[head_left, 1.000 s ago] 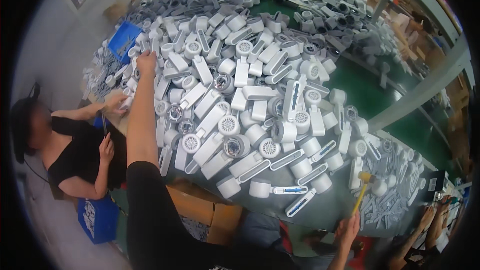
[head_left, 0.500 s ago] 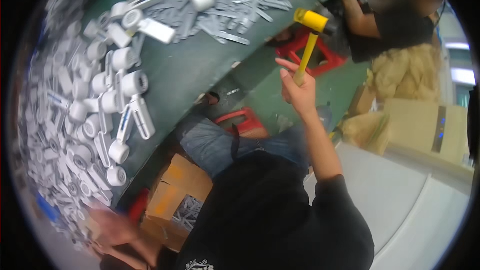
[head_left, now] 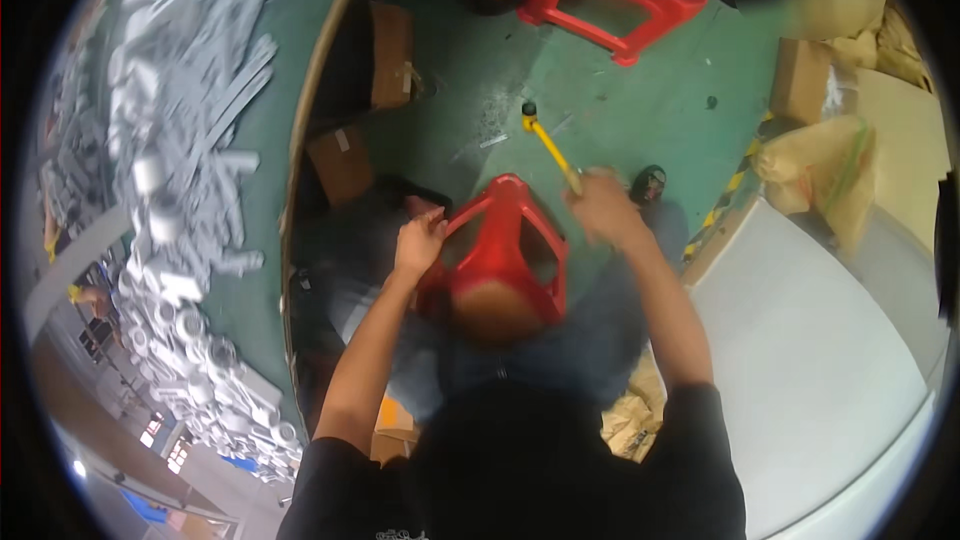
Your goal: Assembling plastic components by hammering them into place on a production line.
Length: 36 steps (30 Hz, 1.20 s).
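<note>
Now the left hand (head_left: 422, 238) has swung away from the pile, fingers curled just left of the red stool (head_left: 498, 230); whether they pinch anything, it's impossible to tell. Right of the stool, the blurred right hand (head_left: 603, 205) keeps its wrap on the yellow mallet (head_left: 553, 153), head out past the stool over green floor (head_left: 650, 110). Far left of it, grey strips (head_left: 230, 90) and white parts (head_left: 190, 325) lie on the tabletop (head_left: 300, 60), untouched by either hand.
</note>
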Each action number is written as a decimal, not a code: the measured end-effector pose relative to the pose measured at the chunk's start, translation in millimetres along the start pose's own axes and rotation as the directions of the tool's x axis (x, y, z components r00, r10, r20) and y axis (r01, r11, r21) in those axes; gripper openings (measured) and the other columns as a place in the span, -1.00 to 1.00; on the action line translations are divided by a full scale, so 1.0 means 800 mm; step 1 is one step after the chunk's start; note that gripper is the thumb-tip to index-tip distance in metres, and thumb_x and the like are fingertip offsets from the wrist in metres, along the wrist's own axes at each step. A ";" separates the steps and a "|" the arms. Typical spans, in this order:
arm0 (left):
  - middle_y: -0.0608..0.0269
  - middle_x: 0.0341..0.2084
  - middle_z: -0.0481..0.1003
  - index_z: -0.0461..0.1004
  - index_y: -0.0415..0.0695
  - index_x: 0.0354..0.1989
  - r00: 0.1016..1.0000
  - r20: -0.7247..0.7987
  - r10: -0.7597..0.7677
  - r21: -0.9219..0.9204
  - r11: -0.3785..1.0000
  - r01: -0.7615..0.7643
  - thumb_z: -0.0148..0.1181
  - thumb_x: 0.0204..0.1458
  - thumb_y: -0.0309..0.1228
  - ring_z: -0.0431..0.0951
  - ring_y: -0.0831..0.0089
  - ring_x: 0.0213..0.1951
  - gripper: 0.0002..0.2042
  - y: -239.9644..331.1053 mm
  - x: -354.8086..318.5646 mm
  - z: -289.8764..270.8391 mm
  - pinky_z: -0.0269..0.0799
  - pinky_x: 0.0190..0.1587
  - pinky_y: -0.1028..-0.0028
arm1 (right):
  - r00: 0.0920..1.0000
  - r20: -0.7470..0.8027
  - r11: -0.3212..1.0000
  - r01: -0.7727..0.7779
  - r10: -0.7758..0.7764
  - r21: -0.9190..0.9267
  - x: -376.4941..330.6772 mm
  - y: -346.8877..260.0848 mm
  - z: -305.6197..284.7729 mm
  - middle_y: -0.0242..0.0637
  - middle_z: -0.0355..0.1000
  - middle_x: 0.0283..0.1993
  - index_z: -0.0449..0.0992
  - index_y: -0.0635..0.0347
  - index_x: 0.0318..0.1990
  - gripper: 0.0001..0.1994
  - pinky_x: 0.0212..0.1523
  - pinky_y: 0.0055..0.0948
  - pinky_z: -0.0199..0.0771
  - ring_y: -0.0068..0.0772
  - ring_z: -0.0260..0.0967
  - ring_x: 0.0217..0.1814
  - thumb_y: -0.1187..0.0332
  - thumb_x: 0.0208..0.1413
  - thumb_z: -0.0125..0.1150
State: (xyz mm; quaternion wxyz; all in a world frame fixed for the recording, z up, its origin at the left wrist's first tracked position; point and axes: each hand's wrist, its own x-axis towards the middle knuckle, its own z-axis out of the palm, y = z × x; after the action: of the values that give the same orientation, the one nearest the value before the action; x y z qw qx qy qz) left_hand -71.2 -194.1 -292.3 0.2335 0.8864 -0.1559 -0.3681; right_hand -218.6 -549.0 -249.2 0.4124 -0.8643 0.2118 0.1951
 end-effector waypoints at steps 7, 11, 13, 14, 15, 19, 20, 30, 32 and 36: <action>-0.02 0.01 0.67 0.66 -0.01 0.13 0.965 0.028 -0.260 0.408 0.884 0.227 0.29 0.17 -0.13 0.69 -0.03 0.01 -0.60 -0.122 0.199 0.146 0.60 0.13 0.08 | 0.934 0.130 0.942 -0.334 0.334 -0.018 -0.047 0.055 0.077 0.14 0.57 -0.39 0.53 0.27 -0.16 -0.76 -0.23 0.18 0.57 0.28 0.58 -0.30 0.25 0.25 0.28; -0.13 0.06 0.62 0.58 -0.12 0.19 0.983 -0.002 -0.183 0.461 0.872 0.163 0.34 0.14 -0.19 0.65 -0.10 0.05 -0.53 -0.187 0.277 0.178 0.60 0.12 0.06 | 0.848 0.322 0.906 -0.383 0.422 -0.179 -0.045 0.045 0.059 0.11 0.57 -0.44 0.48 0.22 -0.19 -0.82 -0.33 0.17 0.56 0.27 0.59 -0.37 0.29 0.32 0.20; -0.12 0.04 0.61 0.58 -0.12 0.16 0.995 -0.034 -0.097 0.459 0.883 0.101 0.35 0.12 -0.22 0.65 -0.10 0.03 -0.56 -0.230 0.314 0.207 0.60 0.10 0.05 | 0.847 0.322 0.904 -0.374 0.423 -0.206 -0.054 0.055 0.075 0.07 0.56 -0.46 0.45 0.22 -0.20 -0.82 -0.38 0.15 0.55 0.25 0.59 -0.39 0.29 0.35 0.19; -0.11 0.01 0.60 0.58 -0.12 0.13 0.997 -0.076 -0.013 0.455 0.889 0.046 0.37 0.11 -0.26 0.66 -0.11 0.02 -0.58 -0.248 0.328 0.222 0.61 0.09 0.04 | 0.874 0.289 0.918 -0.347 0.391 -0.191 -0.057 0.060 0.086 0.04 0.55 -0.49 0.43 0.20 -0.19 -0.82 -0.41 0.12 0.54 0.23 0.57 -0.43 0.28 0.36 0.17; -0.11 0.01 0.60 0.58 -0.12 0.13 0.998 -0.054 -0.014 0.430 0.902 0.036 0.37 0.11 -0.26 0.66 -0.11 0.02 -0.58 -0.240 0.336 0.254 0.61 0.09 0.04 | 0.889 0.256 0.921 -0.337 0.380 -0.196 -0.066 0.069 0.089 0.01 0.55 -0.51 0.40 0.18 -0.18 -0.82 -0.44 0.10 0.53 0.21 0.56 -0.48 0.27 0.38 0.16; -0.09 -0.03 0.59 0.56 -0.13 -0.03 0.999 -0.050 -0.011 0.438 0.898 0.032 0.39 0.06 -0.30 0.67 -0.12 -0.06 -0.67 -0.257 0.365 0.286 0.62 0.03 0.01 | 0.826 0.284 0.873 -0.458 0.487 -0.168 -0.056 0.060 0.077 -0.05 0.53 -0.53 0.44 0.13 -0.13 -0.83 -0.47 0.04 0.52 0.15 0.54 -0.49 0.25 0.37 0.20; -0.10 -0.08 0.60 0.54 -0.14 -0.07 0.996 -0.083 0.037 0.456 0.890 0.005 0.39 0.06 -0.31 0.67 -0.13 -0.08 -0.69 -0.268 0.373 0.276 0.62 0.00 0.00 | 0.806 0.301 0.860 -0.490 0.510 -0.144 -0.052 0.055 0.072 -0.03 0.54 -0.49 0.50 0.14 -0.10 -0.84 -0.42 0.06 0.54 0.18 0.55 -0.44 0.27 0.35 0.24; 0.14 -0.32 0.67 0.58 -0.21 -0.09 0.985 -0.118 -0.125 -0.739 0.673 -0.003 0.30 0.13 -0.44 0.66 0.42 -0.27 -0.80 0.042 0.069 0.135 0.60 -0.15 0.30 | 0.989 -0.064 0.986 -0.129 0.137 0.110 -0.027 -0.002 0.058 0.06 0.58 -0.25 0.56 0.22 -0.18 -0.68 -0.19 0.08 0.53 0.26 0.55 -0.15 0.09 0.33 0.30; 0.26 -0.36 0.67 0.62 -0.15 -0.02 0.994 -0.012 -0.109 -0.521 0.849 0.087 0.32 0.20 -0.43 0.63 0.59 -0.34 -0.79 0.207 -0.031 0.011 0.60 -0.24 0.42 | 0.968 -0.159 0.953 -0.146 0.193 0.267 -0.067 -0.069 0.024 0.04 0.58 -0.22 0.63 0.20 -0.02 -0.67 -0.13 0.00 0.54 0.13 0.58 -0.16 0.09 0.37 0.26; 0.38 -0.26 0.67 0.55 -0.20 -0.01 0.984 -0.167 -0.056 -0.868 0.482 -0.120 0.33 0.29 -0.54 0.68 0.63 -0.16 -0.84 0.289 -0.165 -0.109 0.60 -0.11 0.55 | 0.961 -0.019 0.683 -0.183 0.277 0.707 -0.136 -0.254 -0.057 -0.26 0.61 -0.36 0.64 0.26 0.14 -0.71 -0.55 -0.45 0.37 -0.57 0.40 -0.57 0.29 0.43 0.21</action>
State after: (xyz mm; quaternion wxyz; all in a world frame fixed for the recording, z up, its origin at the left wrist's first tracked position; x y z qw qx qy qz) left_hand -121.5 -303.5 -39.7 0.6711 0.6692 0.0572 -0.3139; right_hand -194.8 -447.2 -39.3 0.6661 -0.6209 0.4018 0.0966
